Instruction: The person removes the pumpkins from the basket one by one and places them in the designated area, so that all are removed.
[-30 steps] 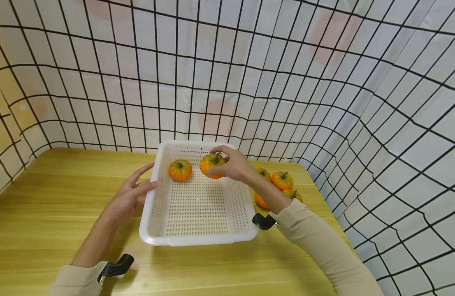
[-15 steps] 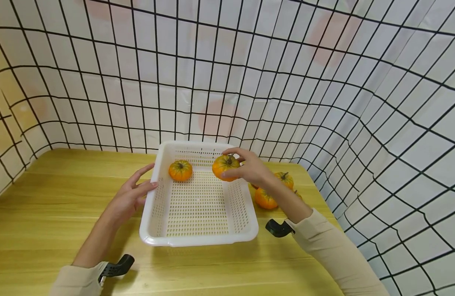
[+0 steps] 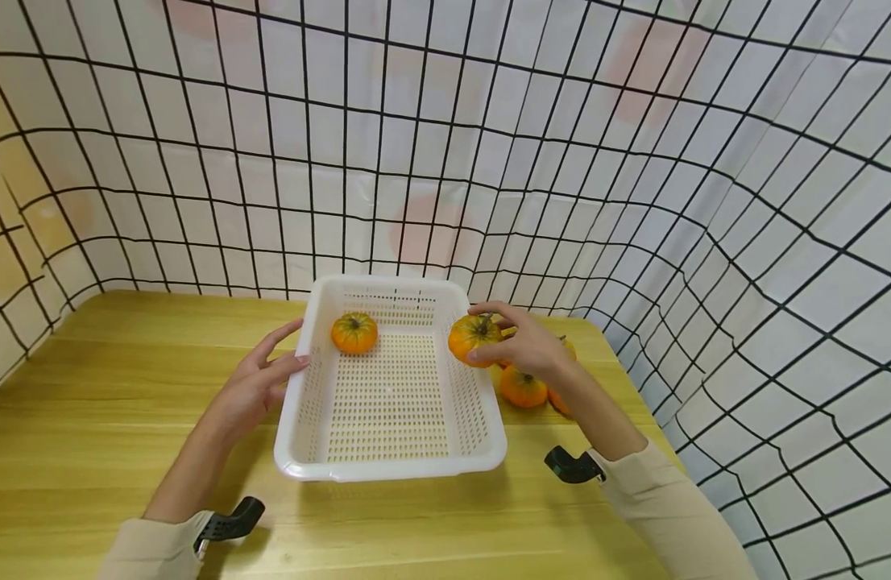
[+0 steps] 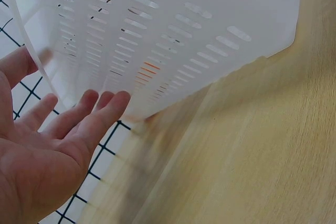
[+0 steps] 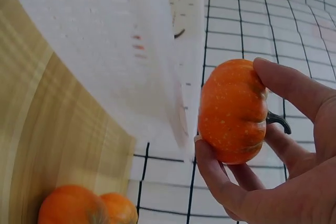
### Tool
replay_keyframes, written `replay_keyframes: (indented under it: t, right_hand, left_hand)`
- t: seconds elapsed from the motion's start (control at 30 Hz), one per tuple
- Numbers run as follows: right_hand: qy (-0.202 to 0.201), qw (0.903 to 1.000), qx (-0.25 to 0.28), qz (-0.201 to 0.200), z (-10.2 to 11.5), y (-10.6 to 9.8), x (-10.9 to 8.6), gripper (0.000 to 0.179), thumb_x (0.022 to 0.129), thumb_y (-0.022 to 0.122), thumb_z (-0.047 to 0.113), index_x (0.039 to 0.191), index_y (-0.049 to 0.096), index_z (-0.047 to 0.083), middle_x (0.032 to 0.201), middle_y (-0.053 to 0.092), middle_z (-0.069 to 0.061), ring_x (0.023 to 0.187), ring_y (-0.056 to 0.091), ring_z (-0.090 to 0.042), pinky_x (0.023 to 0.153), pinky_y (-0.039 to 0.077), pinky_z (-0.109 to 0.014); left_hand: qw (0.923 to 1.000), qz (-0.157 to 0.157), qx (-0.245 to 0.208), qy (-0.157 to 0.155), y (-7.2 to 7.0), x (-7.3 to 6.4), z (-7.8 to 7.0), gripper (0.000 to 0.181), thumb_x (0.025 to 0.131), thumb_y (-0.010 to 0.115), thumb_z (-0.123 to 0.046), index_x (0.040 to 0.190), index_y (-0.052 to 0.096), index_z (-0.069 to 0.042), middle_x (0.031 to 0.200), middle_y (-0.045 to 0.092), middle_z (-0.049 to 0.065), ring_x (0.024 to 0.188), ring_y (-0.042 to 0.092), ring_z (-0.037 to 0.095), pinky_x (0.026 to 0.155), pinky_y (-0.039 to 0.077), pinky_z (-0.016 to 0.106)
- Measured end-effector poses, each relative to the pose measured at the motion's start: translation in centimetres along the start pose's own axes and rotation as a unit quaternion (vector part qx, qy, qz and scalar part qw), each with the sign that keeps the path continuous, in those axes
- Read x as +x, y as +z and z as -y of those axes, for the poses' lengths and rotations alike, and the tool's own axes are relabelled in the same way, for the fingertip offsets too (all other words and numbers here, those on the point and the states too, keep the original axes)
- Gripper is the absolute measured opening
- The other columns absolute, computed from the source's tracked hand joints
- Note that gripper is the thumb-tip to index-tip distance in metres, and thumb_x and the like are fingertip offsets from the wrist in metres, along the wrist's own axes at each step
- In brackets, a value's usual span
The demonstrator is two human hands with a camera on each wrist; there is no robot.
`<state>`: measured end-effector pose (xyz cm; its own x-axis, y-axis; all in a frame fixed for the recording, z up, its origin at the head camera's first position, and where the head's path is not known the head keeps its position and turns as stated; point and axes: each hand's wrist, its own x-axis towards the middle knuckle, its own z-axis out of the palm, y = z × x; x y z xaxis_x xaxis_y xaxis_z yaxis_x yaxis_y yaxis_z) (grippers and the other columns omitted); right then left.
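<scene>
A small orange pumpkin [image 3: 474,340] with green streaks is in my right hand [image 3: 525,346], above the right rim of the white perforated plastic basket [image 3: 390,470]. In the right wrist view, my thumb and fingers grip the pumpkin [image 5: 233,111] around its sides, its dark stem towards the palm. My left hand [image 3: 253,387] holds the basket's left rim. The left wrist view shows its thumb over the rim and its other fingers along the outer wall [image 4: 157,35]. Another pumpkin [image 3: 354,333] sits inside the basket, at the back left.
Several more pumpkins [image 3: 523,387] stand on the wooden table [image 3: 126,387] right of the basket, partly hidden by my right hand and forearm. Black wire mesh [image 3: 380,173] with white sheeting behind it rises at the back and sides.
My right hand has moved right with its pumpkin, from over the basket's inside to its right rim. The left hand, basket and pumpkin inside have hardly moved.
</scene>
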<state>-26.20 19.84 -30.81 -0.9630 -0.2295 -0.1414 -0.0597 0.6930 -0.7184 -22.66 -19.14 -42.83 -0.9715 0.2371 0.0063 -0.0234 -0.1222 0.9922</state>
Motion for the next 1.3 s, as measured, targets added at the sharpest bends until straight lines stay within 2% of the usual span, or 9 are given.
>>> replay_keyframes:
  t: [0.2,0.53,0.73,0.87,1.0,1.3]
  right_hand:
    - [-0.002,1.0000,-0.003,0.004,-1.8,-1.1,-0.8,0.069,0.073,0.090,0.038,0.135,0.059,0.040,0.154,0.043,-0.005,0.142,0.035,-0.033,0.112,0.037,-0.063]
    - [-0.014,0.9995,0.019,0.019,-4.8,-2.4,-1.8,0.070,0.075,0.090,0.031,0.138,0.059,0.029,0.158,0.040,-0.006,0.143,0.032,-0.038,0.114,0.029,-0.067]
    - [-0.034,0.9987,0.000,0.038,-6.4,-3.1,-2.2,0.068,0.079,0.087,0.026,0.140,0.059,0.022,0.157,0.041,-0.012,0.140,0.035,-0.042,0.112,0.032,-0.067]
    - [-0.027,0.9979,-0.009,0.059,-7.3,-3.4,-2.6,0.068,0.079,0.087,0.026,0.141,0.058,0.021,0.158,0.037,-0.016,0.138,0.035,-0.045,0.110,0.034,-0.068]
    - [-0.017,0.9968,0.003,0.079,-8.1,-3.3,-3.0,0.068,0.079,0.087,0.024,0.141,0.058,0.020,0.159,0.035,-0.017,0.139,0.033,-0.045,0.109,0.035,-0.067]
    - [-0.017,0.9963,-0.017,0.083,-9.9,-3.2,-3.6,0.065,0.077,0.088,0.024,0.137,0.062,0.020,0.151,0.044,-0.021,0.134,0.041,-0.041,0.103,0.044,-0.058]
  left_hand:
    - [0.9999,0.004,-0.009,0.005,0.1,-0.1,-0.2,0.069,0.104,0.058,-0.026,0.162,0.019,-0.028,0.153,0.043,0.024,0.113,0.070,0.030,0.088,0.060,0.053]
    - [0.9999,0.006,-0.008,0.008,0.2,-0.1,-0.2,0.069,0.105,0.057,-0.025,0.162,0.018,-0.026,0.154,0.040,0.026,0.114,0.070,0.029,0.089,0.060,0.051]
    - [0.9999,0.004,-0.003,0.010,0.1,0.0,-0.2,0.070,0.105,0.057,-0.025,0.162,0.018,-0.027,0.155,0.039,0.026,0.113,0.070,0.028,0.088,0.060,0.052]
    - [0.9999,0.004,-0.002,0.011,0.1,0.0,-0.1,0.069,0.105,0.057,-0.026,0.162,0.018,-0.027,0.155,0.038,0.027,0.113,0.070,0.027,0.088,0.060,0.052]
    - [0.9999,0.004,-0.001,0.011,0.2,0.0,-0.2,0.069,0.105,0.057,-0.026,0.162,0.018,-0.027,0.156,0.038,0.026,0.114,0.070,0.027,0.089,0.060,0.052]
    - [0.9999,0.004,-0.006,0.010,0.1,0.0,-0.2,0.069,0.105,0.057,-0.025,0.162,0.018,-0.027,0.155,0.039,0.026,0.113,0.070,0.027,0.088,0.060,0.052]
